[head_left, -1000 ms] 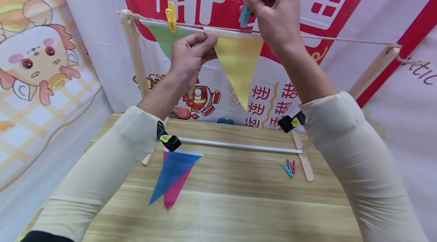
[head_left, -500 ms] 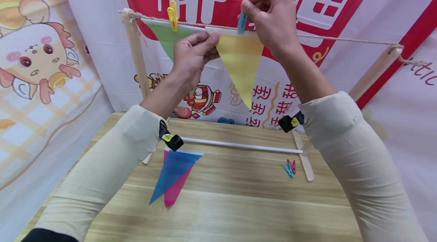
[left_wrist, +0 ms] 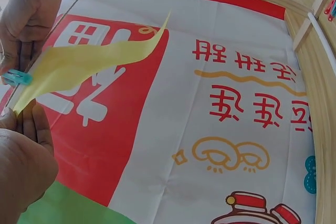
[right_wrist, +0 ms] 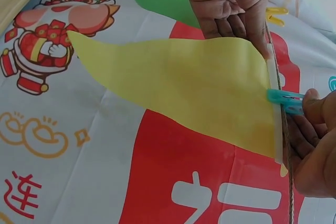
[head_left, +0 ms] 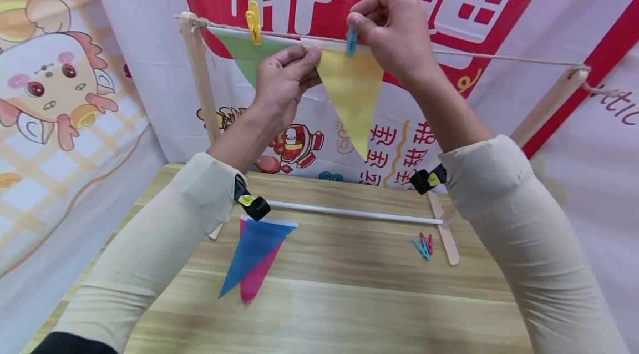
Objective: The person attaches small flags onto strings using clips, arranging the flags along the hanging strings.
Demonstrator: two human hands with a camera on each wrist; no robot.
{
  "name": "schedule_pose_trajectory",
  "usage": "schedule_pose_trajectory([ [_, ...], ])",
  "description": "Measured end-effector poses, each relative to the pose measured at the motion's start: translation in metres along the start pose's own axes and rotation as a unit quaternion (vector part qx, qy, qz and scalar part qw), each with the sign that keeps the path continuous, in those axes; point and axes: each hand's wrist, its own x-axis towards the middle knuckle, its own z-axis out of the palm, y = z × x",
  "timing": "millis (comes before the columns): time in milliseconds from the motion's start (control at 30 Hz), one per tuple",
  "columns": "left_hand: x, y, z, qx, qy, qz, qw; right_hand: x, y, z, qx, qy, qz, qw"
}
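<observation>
The thumb and fingers of the right hand (head_left: 401, 32) pinch a light-blue plastic clothespin (head_left: 351, 42), whose upper end is partly hidden by them; its lower end is over the white top strip of a yellow triangular fabric flag (head_left: 351, 87) and the thin brown twine (head_left: 499, 58). The left hand (head_left: 282, 79) pinches this flag at its upper left corner, so that corner is covered. The flag is at the twine, point downward, smooth and slightly curved in the wrist views. Beside it, a green triangular flag (head_left: 239, 54) hangs under a yellow plastic clothespin (head_left: 254, 22); in the head view, the left hand and forearm hide its lower part. The right sleeve covers part of the right wooden post (head_left: 549, 101). On the wood-grain table (head_left: 349, 309), a blue triangular flag (head_left: 249, 254) covers much of a pink flag (head_left: 258, 282), and small blue and red clothespins (head_left: 423, 248) overlap, hard to separate by eye.
</observation>
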Motion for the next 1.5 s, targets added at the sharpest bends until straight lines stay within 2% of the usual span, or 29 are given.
schedule_pose_trajectory([
  [733, -0.001, -0.003, 0.003, -0.007, -0.001, 0.006, 1.0000, -0.005, 0.004, -0.006, -0.027, -0.017, -0.016, 0.9994],
  [1000, -0.004, -0.002, 0.001, -0.006, 0.005, 0.016, 0.9998, -0.007, 0.005, -0.009, -0.025, -0.029, -0.015, 0.9992],
  [1300, -0.006, 0.000, -0.003, 0.012, 0.004, 0.014, 0.9998, -0.012, 0.006, -0.013, -0.028, -0.028, -0.026, 0.9989],
  [1500, -0.007, -0.001, -0.009, 0.011, 0.007, 0.006, 0.9999, -0.015, 0.008, -0.015, -0.017, -0.027, -0.013, 0.9994],
])
